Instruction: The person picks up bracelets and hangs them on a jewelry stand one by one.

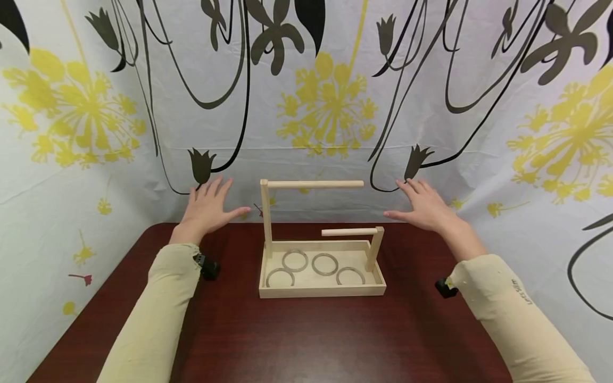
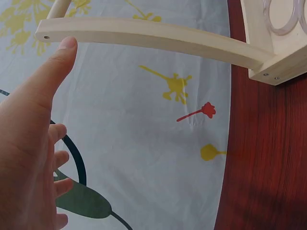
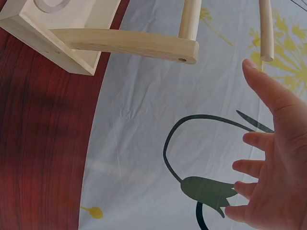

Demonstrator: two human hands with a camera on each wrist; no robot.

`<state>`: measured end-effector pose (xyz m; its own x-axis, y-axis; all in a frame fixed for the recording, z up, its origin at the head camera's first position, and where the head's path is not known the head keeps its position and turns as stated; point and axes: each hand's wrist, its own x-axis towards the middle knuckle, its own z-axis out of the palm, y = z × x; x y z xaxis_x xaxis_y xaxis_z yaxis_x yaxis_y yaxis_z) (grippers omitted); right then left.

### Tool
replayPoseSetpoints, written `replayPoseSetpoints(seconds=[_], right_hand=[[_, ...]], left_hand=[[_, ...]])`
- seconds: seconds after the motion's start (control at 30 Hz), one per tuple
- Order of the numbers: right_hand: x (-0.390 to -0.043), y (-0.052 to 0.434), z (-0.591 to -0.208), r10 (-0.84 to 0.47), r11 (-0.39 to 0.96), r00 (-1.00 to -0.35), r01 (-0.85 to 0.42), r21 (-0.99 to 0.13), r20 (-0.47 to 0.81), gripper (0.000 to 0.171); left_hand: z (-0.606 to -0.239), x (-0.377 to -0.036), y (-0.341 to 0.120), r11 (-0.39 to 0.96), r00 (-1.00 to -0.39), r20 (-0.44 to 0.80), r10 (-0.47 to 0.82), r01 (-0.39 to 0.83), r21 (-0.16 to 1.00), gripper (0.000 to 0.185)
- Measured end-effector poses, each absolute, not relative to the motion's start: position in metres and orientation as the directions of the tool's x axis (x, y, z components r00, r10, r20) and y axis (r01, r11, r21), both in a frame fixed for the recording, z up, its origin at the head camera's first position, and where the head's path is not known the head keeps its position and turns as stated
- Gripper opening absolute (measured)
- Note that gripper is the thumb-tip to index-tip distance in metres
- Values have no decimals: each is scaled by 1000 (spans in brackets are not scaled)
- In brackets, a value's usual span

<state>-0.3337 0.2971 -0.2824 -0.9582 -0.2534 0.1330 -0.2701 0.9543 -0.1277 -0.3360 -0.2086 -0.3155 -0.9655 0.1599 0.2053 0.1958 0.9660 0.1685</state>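
A shallow wooden tray (image 1: 322,292) stands on the table, with several clear rings (image 1: 324,264) lying flat inside it. From its left end rises a tall post (image 1: 266,218) bearing a long horizontal dowel (image 1: 316,184); a shorter post (image 1: 375,249) at the right end bears a lower dowel (image 1: 347,232) pointing left. My left hand (image 1: 207,208) is raised to the left of the tall post, fingers spread, holding nothing. On the other side, my right hand (image 1: 423,206) hovers beyond the short post, fingers also spread around nothing.
The dark red wooden table (image 1: 306,340) carries the tray near its back edge. Behind and to both sides hangs a pale cloth (image 1: 330,122) printed with yellow and grey flowers. Small black cameras are worn at the left wrist (image 1: 208,267) and right wrist (image 1: 446,288).
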Motion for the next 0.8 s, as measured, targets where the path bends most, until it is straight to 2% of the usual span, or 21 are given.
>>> replayPoseSetpoints(seconds=[0.23,0.53,0.8], right_hand=[[-333,296,-285,-306,941,-940,-323,-103,153,92],[-329,296,-294,-284,941,-952,-300,-158,118,87],[-327,295,-298,-289,940,-951,-303,-158,105,78]], left_hand=[[-314,-336,-204,962,-959,215,185,222,161,100],[-310,-337,-197,951,-946,235,224,265,161,96],[-309,-337,-190,945,-934,278,226,280,172,89]])
